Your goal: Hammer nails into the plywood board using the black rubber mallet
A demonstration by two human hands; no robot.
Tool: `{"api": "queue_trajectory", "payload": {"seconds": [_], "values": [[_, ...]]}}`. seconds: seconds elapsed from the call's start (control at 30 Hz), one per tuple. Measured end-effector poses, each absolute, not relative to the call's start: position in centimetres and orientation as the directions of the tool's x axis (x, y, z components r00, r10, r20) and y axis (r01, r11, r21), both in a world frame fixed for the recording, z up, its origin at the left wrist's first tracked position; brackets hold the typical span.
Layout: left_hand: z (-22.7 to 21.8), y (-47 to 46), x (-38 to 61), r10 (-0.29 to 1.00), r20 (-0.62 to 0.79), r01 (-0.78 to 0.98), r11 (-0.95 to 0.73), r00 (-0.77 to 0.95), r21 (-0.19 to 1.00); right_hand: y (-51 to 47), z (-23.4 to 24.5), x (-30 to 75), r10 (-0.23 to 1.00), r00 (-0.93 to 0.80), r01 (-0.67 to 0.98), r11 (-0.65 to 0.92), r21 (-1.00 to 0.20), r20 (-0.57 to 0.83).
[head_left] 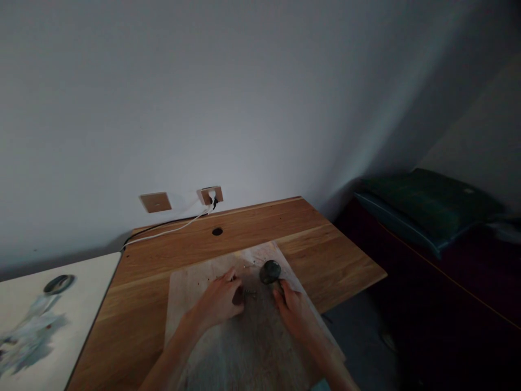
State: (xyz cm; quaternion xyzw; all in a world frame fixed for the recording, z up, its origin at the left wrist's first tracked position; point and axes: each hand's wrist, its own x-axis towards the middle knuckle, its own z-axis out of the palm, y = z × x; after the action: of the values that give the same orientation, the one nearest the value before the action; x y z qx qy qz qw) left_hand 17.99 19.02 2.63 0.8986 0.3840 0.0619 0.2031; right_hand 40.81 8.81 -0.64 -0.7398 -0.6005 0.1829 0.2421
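Observation:
My right hand (291, 307) is wrapped round the handle of a mallet (270, 272), whose dark, round head is over a pale wooden board (211, 347). My left hand (222, 296) is closed low over the same board, left of the mallet head; its fingertips are pressed together, and what they hold, if anything, is too small to make out. Beside those fingers lie several small metal screws or nails (249, 294). A few more thin metal pieces (249, 266) are near the board's far edge, just left of the mallet.
The board lies on a wooden desk (325, 244) against a wall. A white cable (175, 229) runs to a wall socket (210, 195). At left, a white tabletop (93, 277) bears a roll of tape (59, 284) and crumpled plastic (35, 331). A dark green cushion-like thing (431, 203) lies at right.

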Motion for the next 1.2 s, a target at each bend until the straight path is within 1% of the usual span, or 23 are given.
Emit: {"api": "queue_trajectory", "payload": {"seconds": [0.13,0.27,0.4,0.53,0.67,0.8,0.9,1.03,1.2], "values": [[3.1,18.9,18.4,0.736,-0.092,0.715,-0.608,0.670,0.345,8.7,-0.7,40.9,0.978,0.205,0.797,-0.148,-0.586,0.032],[3.8,20.2,17.8,0.777,-0.095,0.770,-0.585,0.622,0.257,8.8,-0.9,40.8,0.978,0.205,0.800,-0.142,-0.583,0.043],[4.4,21.2,16.9,0.806,-0.096,0.806,-0.561,0.584,0.186,8.8,-0.6,40.7,0.977,0.212,0.794,-0.161,-0.586,0.018],[4.5,21.5,16.6,0.790,-0.074,0.785,-0.587,0.609,0.195,8.7,-0.5,40.6,0.972,0.234,0.789,-0.197,-0.582,-0.013],[4.3,22.1,16.5,0.802,-0.051,0.781,-0.563,0.596,0.268,8.7,-0.8,40.7,0.975,0.221,0.790,-0.160,-0.592,0.032],[4.0,22.7,16.2,0.793,-0.054,0.765,-0.565,0.607,0.308,8.7,-1.2,40.9,0.978,0.206,0.795,-0.153,-0.587,0.024],[3.8,22.6,16.3,0.791,-0.042,0.764,-0.574,0.610,0.296,8.7,-1.2,40.8,0.974,0.225,0.803,-0.171,-0.571,0.024],[3.5,22.5,16.6,0.804,-0.022,0.784,-0.574,0.595,0.236,8.7,-1.1,40.7,0.976,0.217,0.789,-0.166,-0.591,0.015],[3.3,22.7,17.1,0.785,-0.060,0.777,-0.595,0.617,0.203,8.7,-0.9,40.7,0.977,0.212,0.789,-0.155,-0.594,0.028]]}}
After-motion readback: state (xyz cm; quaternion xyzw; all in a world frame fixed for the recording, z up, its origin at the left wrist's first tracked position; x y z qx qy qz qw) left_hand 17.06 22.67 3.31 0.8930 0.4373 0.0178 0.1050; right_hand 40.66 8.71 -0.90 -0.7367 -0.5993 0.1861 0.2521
